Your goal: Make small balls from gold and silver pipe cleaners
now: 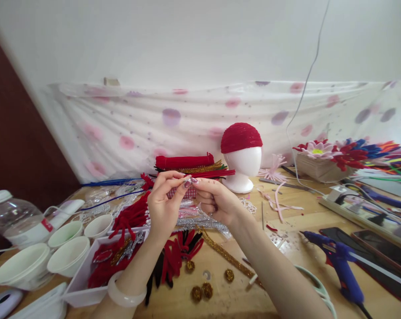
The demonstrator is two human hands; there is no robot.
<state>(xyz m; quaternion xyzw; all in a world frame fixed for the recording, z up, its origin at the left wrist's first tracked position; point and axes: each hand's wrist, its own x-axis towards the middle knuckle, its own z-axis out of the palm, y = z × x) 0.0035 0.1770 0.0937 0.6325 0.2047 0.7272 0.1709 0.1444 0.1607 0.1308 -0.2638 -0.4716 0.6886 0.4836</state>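
Observation:
Above the middle of the table, my left hand [166,199] and my right hand [217,195] meet at the fingertips. Both pinch a tiny pale, shiny piece [189,180]; its kind is too small to make out. Below and behind the hands lie silver tinsel stems [203,223] and a bundle of red chenille stems [134,212]. Red and black fuzzy petals [178,254] lie beneath my wrists. Several gold tinsel balls [207,290] rest nearer to me, by a gold tinsel stem [227,252].
A white foam head [243,164] wearing a red cap [242,138] stands behind. At left are paper bowls [69,257], a plastic bottle [17,221] and a white tray [82,290]. At right lie a blue glue gun [336,261], phones [387,248] and a power strip [363,219].

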